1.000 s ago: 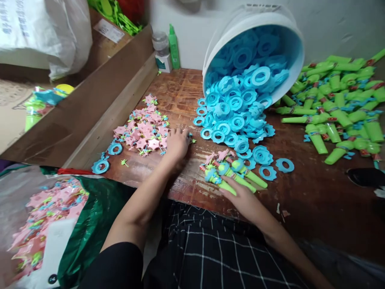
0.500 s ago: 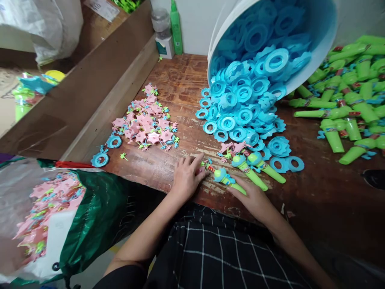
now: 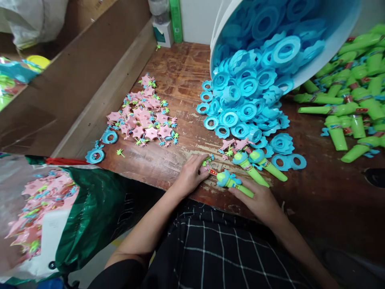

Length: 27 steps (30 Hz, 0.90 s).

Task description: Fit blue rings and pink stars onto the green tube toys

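Observation:
My left hand (image 3: 192, 174) has its fingers closed on a small pink star piece, mostly hidden by them, with tiny green and blue palm trees (image 3: 208, 161) sticking out. A short red patterned stick (image 3: 213, 172) runs from it towards a light-green toy wand (image 3: 231, 182) with a blue scalloped ring round its head. My right hand (image 3: 260, 198) grips this wand's green handle, low over the table. Whether stick and wand head are joined, I cannot tell. Just beyond lie two similar green wands (image 3: 252, 173) with pink stars (image 3: 236, 143) at their heads.
Blue rings (image 3: 240, 96) spill from a tipped white bucket (image 3: 345, 32). A pile of pink stars (image 3: 144, 118) lies to the left, green wands (image 3: 357, 96) to the right. A wooden board (image 3: 99, 100) bounds the table's left; below hangs a green bag (image 3: 93, 216) of pink pieces.
The camera view has shifted slightly. The wand in my right hand lies a little further right and flatter. My left hand keeps hold of the pink star piece, with more of the red stick showing.

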{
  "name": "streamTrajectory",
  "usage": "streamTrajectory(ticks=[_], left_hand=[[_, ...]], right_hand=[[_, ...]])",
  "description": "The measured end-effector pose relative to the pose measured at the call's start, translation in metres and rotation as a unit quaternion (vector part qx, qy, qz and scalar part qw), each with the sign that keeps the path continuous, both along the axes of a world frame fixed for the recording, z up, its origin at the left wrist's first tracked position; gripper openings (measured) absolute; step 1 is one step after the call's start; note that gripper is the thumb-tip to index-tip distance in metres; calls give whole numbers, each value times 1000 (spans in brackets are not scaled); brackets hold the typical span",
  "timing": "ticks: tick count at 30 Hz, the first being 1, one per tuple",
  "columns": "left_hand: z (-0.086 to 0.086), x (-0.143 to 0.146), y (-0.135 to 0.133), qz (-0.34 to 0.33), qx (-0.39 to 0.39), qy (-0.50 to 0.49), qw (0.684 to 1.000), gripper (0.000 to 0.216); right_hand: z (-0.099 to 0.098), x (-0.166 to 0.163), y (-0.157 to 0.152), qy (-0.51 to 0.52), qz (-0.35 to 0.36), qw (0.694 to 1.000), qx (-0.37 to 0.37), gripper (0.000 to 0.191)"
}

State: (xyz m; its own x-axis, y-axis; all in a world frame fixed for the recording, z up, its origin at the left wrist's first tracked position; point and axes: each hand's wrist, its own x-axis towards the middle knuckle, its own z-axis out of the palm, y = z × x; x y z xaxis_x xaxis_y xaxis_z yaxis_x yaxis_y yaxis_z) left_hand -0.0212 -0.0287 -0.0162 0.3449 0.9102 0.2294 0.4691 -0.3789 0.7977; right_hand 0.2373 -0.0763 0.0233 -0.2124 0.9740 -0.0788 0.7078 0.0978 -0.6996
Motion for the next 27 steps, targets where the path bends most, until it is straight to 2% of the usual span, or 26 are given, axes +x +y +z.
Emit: streamTrajectory(ticks=[6, 13, 16, 20, 24, 27], left_hand=[[-4, -4, 1, -8, 0, 0, 1000, 60], [3, -3, 1, -29, 16, 8, 999, 71], [2, 0, -1, -21, 13, 8, 1000, 74], [-3, 7, -6, 17, 24, 13, 999, 78], [-6, 9, -8, 9, 35, 16, 999, 79], [-6, 8, -7, -6, 36, 10, 999, 80]], right_hand=[[6, -2, 4, -29, 17, 999, -22, 43], [13, -4, 9, -69, 22, 997, -32, 44], [31, -8, 11, -133, 43, 990, -14, 44], [67, -27, 14, -244, 74, 967, 22, 41], [99, -55, 25, -329, 137, 933, 53, 24], [109, -73, 35, -334, 138, 930, 61, 15]])
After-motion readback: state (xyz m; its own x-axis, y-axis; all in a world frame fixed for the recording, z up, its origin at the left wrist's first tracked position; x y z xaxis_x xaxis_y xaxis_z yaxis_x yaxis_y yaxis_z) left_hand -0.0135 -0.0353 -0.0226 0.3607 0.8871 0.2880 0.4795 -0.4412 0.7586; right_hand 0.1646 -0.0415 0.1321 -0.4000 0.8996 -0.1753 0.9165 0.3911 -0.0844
